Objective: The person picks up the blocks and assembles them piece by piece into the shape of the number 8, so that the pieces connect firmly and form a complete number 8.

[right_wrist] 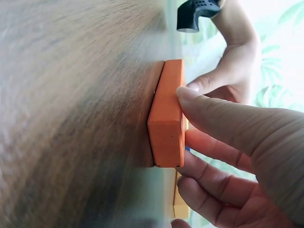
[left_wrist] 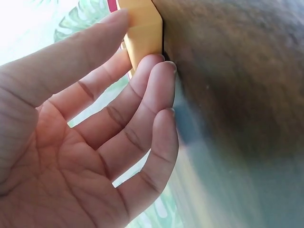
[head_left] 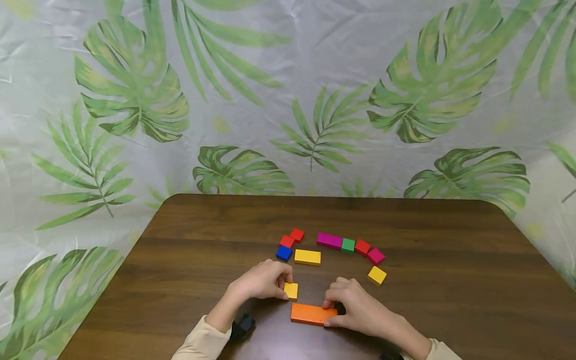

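hands (head_left: 263, 280) (head_left: 357, 307) separately pinch a small yellow block (head_left: 291, 291), left, and an orange block (head_left: 309, 314), right.

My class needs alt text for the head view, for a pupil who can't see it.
A person's left hand pinches a small yellow block while their right hand grips the right end of an orange rectangular block on a brown wood-grain table. Nine more colourful blocks lie farther back, before a leaf-print cloth.

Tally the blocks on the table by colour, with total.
Red blocks: 3
Yellow blocks: 3
Orange block: 1
Blue block: 1
Green block: 1
Purple block: 1
Pink block: 1
Total: 11
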Tool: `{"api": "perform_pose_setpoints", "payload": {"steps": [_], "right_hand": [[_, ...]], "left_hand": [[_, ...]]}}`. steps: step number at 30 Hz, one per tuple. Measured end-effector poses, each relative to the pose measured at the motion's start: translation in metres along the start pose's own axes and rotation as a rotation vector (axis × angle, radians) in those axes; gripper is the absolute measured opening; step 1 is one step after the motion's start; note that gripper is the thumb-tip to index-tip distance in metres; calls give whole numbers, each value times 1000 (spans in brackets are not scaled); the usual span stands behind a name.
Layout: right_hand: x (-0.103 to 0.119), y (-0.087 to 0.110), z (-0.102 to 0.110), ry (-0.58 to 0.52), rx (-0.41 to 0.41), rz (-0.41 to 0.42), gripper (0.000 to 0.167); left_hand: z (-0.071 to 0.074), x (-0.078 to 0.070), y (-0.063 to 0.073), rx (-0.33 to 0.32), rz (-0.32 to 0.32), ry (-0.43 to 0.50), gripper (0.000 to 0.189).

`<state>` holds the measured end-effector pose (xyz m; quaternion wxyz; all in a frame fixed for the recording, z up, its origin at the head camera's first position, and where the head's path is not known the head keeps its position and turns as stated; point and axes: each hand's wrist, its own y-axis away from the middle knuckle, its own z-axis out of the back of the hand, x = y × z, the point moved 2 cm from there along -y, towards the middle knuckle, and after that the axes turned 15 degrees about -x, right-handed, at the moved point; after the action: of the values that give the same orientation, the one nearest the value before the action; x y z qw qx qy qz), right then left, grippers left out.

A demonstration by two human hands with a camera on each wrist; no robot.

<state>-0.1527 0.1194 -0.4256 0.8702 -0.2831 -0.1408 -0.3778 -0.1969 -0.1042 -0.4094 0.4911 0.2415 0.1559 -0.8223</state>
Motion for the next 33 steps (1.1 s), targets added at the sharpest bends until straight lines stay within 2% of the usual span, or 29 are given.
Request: {"api": "perform_pose_setpoints", "payload": {"steps": [11, 18, 33], "right_hand": [[-1, -2, 3, 12, -19, 6, 19], [0, 4, -2, -6, 28, -14, 20], [-2, 1, -1, 13, -20, 42, 20]], "left_hand": [[4, -4, -2, 21, -15, -5, 22], [-2, -3, 3, 36, -51, -1, 22], [-1, -4, 1, 18, -89, 5, 21]]}}
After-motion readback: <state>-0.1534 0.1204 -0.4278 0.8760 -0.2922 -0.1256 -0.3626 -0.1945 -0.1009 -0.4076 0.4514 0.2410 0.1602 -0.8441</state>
